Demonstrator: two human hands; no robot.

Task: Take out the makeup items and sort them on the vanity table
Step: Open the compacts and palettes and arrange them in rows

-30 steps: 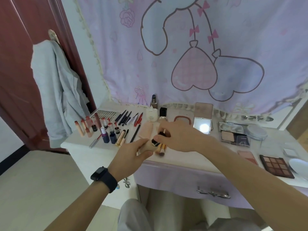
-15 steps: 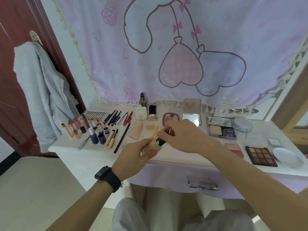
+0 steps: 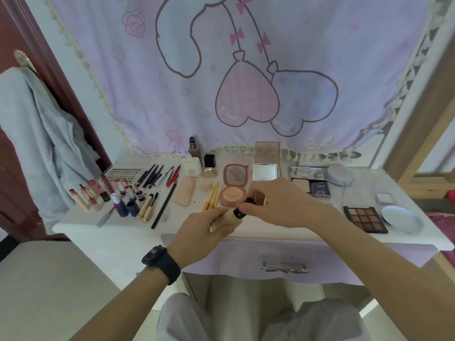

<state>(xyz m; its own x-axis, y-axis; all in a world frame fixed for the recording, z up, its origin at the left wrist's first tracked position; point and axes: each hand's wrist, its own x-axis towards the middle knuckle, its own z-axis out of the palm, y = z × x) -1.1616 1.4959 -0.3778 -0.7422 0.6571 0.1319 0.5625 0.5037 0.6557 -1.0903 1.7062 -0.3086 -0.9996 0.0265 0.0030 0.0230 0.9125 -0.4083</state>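
Lap: a person's legs in pale grey trousers [image 3: 221, 321] fill the bottom edge.
Left wrist: a black smartwatch [image 3: 161, 263].
Left hand: the left hand [image 3: 202, 232] is curled round a beige tube [image 3: 221, 221], gripping it above the front edge of the table, tilted up towards the right.
Right hand: the right hand [image 3: 278, 205] pinches the tube's dark upper end between thumb and fingertips. Whether that end is a cap or a brush head cannot be told.
Drawer: a lilac drawer front [image 3: 344, 262] with a metal handle [image 3: 284, 269], below the hands.
Vanity table: a white vanity table [image 3: 118, 230] with makeup laid out in groups.
Just behind the hands: yellow-handled brushes [image 3: 213, 195] lie side by side, just beside an open round pink compact [image 3: 232, 194] with a puff in it.
Left of the brushes: a peach sponge [image 3: 185, 191], a long black pencil [image 3: 164, 205], gold tubes [image 3: 147, 206], dark blue bottles [image 3: 123, 207], then lipsticks [image 3: 91, 195] standing at the far left.
Right front: a brown eyeshadow palette [image 3: 365, 219] beside a pale round dish [image 3: 400, 219].
Back row: a row of black pencils [image 3: 152, 174], a white bottle [image 3: 190, 167], a small square mirror [image 3: 264, 172], an open powder compact [image 3: 310, 184] and a clear round jar [image 3: 341, 174].
Wall: a lilac curtain [image 3: 246, 70] printed with heart balloons.
Far left: a grey garment [image 3: 37, 134] hangs on a dark red door [image 3: 14, 45].
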